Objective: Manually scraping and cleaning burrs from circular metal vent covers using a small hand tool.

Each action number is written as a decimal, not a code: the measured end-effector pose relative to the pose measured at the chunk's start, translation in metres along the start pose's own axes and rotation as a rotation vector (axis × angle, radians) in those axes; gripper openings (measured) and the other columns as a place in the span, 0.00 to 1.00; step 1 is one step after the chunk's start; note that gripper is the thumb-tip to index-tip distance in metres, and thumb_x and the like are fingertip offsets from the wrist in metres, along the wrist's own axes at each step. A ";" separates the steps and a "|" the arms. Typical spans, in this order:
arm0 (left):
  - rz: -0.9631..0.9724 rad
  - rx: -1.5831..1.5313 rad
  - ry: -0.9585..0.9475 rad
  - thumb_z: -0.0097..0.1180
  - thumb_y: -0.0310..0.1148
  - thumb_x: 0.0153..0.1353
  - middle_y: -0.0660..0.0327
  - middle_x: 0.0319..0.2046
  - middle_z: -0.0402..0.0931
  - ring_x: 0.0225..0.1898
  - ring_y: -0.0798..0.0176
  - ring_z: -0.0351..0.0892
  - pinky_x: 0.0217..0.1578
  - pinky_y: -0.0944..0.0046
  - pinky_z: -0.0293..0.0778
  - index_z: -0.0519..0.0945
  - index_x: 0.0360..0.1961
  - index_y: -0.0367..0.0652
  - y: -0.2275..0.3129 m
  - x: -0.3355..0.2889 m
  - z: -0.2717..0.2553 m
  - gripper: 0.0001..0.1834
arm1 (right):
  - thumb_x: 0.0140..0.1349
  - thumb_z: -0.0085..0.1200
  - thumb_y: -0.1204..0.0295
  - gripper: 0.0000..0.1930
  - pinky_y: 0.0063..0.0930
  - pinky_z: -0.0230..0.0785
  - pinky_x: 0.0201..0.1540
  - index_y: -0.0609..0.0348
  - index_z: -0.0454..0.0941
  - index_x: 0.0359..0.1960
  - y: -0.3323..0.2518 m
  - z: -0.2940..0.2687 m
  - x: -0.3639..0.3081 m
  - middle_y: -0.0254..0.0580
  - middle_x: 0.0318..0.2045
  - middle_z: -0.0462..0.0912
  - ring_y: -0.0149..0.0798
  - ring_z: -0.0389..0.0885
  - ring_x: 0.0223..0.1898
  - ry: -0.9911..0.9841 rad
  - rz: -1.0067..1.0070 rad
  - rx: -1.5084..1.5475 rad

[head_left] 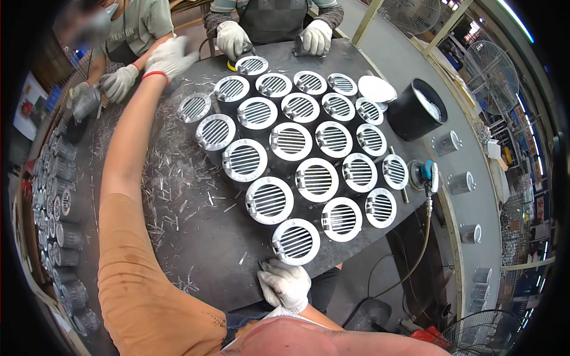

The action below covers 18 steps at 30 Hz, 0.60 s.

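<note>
1. Twenty-two round silver metal pieces with slatted faces (317, 180)
2. One plain white disc (376, 89)
3. One round black bucket (408, 115)
4. One hose-fed hand tool with a teal top (426, 171)
5. Six shiny silver metal cylinders at right (462, 183)
6. More silver cylinders massed at left (68, 237), too crowded to count
7. Three round wire-caged fans (491, 77)
8. Two co-workers (273, 24)
9. Two white-gloved hands of the wearer: left hand (171, 58), right hand (285, 283)
</note>
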<state>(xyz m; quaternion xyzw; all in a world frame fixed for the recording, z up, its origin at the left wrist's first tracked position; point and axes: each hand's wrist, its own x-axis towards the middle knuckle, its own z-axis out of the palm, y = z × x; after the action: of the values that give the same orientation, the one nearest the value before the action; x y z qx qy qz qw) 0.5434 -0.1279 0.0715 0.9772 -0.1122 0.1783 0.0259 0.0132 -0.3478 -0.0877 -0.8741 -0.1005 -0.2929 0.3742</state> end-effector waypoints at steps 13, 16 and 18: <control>-0.043 -0.753 -0.123 0.65 0.36 0.73 0.55 0.84 0.64 0.80 0.53 0.67 0.79 0.55 0.62 0.60 0.87 0.43 -0.188 0.130 0.203 0.45 | 0.62 0.69 0.71 0.08 0.50 0.82 0.56 0.51 0.87 0.42 0.006 -0.004 -0.017 0.42 0.42 0.91 0.52 0.90 0.48 0.031 0.012 0.082; -0.153 -0.242 -0.119 0.68 0.58 0.66 0.39 0.70 0.80 0.71 0.39 0.79 0.70 0.47 0.72 0.75 0.76 0.33 -0.192 0.116 0.176 0.48 | 0.59 0.70 0.70 0.06 0.50 0.82 0.52 0.51 0.88 0.37 0.008 0.002 -0.022 0.44 0.39 0.90 0.54 0.90 0.47 0.102 -0.014 0.122; -0.154 -0.179 -0.103 0.68 0.56 0.69 0.40 0.69 0.80 0.73 0.42 0.77 0.72 0.50 0.71 0.76 0.76 0.37 -0.181 0.077 0.142 0.44 | 0.69 0.65 0.70 0.06 0.55 0.82 0.53 0.53 0.83 0.44 0.009 0.004 -0.025 0.43 0.39 0.90 0.56 0.90 0.46 0.099 -0.047 0.138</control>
<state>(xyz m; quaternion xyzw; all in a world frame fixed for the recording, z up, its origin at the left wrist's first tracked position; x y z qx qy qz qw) 0.7029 0.0191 -0.0358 0.9846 -0.0535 0.1147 0.1206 -0.0019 -0.3502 -0.1098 -0.8281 -0.1221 -0.3369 0.4311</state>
